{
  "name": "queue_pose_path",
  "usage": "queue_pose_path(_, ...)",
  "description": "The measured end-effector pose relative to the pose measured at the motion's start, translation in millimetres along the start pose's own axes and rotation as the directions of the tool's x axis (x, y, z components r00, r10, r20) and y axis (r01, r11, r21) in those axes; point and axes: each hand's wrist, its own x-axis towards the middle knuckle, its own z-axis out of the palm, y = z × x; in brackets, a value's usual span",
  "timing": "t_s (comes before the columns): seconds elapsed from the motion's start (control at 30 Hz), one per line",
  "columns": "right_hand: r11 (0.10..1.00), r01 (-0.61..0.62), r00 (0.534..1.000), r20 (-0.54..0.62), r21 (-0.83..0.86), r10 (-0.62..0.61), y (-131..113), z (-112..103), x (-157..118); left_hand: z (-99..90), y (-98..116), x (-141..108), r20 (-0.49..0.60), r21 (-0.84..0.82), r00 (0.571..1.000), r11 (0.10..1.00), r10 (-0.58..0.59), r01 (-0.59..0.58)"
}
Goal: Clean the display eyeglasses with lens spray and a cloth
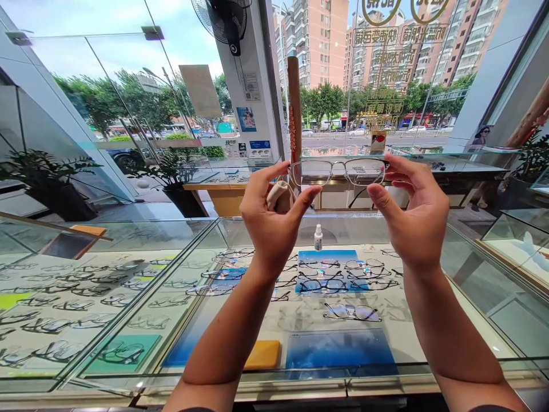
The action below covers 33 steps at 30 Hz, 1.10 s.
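Note:
A pair of glasses with a thin metal frame is raised in front of me, lenses facing the window. My left hand pinches its left end, index finger above and thumb below. A pale cloth is tucked in the same hand, partly hidden by the fingers. The right end of the frame sits in my right hand, with the thumb and index finger at its edge. Below the hands, a small white bottle stands upright on the glass counter.
Inside the glass display counter lie several pairs of glasses, blue panels and a yellow-orange case. More eyewear fills the left showcase. A wooden-edged mirror rests on its top. Potted plants and a wall fan stand beyond.

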Motion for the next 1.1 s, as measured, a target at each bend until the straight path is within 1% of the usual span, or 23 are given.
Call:
queue_pose_path(0.1,1.0,-0.017,1.0,-0.02,-0.008,0.017,3.7,0.3,-0.5,0.1,-1.7,-1.2,0.004,-0.008,1.0,1.0,-0.008,0.008)
queue_pose_path(0.27,1.0,-0.01,0.999,-0.043,-0.008,0.01,3.8,0.2,-0.7,0.1,-8.1,-2.4,0.054,-0.033,0.999,0.999,-0.005,0.007)
queue_pose_path(0.4,1.0,-0.004,0.998,-0.062,-0.012,0.003,-2.9,0.6,-1.3,1.0,-10.6,0.0,0.032,-0.072,0.995,0.992,-0.098,0.1)
queue_pose_path(0.5,1.0,0.001,0.997,-0.075,-0.009,-0.002,-8.9,0.7,-1.9,1.8,-12.5,1.9,0.076,-0.126,0.984,0.977,-0.163,0.171)
queue_pose_path(0.6,1.0,0.019,0.996,-0.089,-0.004,-0.02,-12.6,0.3,-2.4,2.5,-14.6,2.9,0.134,-0.166,0.972,0.962,-0.194,0.215)
queue_pose_path(0.7,1.0,0.027,0.995,-0.096,-0.005,-0.027,-12.6,-0.4,-3.1,2.7,-16.8,3.2,0.161,-0.184,0.968,0.957,-0.193,0.222)
queue_pose_path(0.9,0.999,0.029,0.996,-0.088,0.013,-0.028,-9.2,-0.4,-4.9,2.1,-25.0,0.9,0.203,-0.151,0.969,0.973,-0.143,0.175)
queue_pose_path(1.0,0.999,0.051,0.994,-0.102,0.004,-0.051,-10.4,-0.1,-4.5,2.3,-27.3,-0.3,0.214,-0.151,0.965,0.971,-0.15,0.184)
queue_pose_path(1.1,0.999,0.047,0.993,-0.111,-0.02,-0.049,-12.7,0.1,-3.8,3.1,-26.4,-0.5,0.215,-0.142,0.964,0.971,-0.158,0.191)
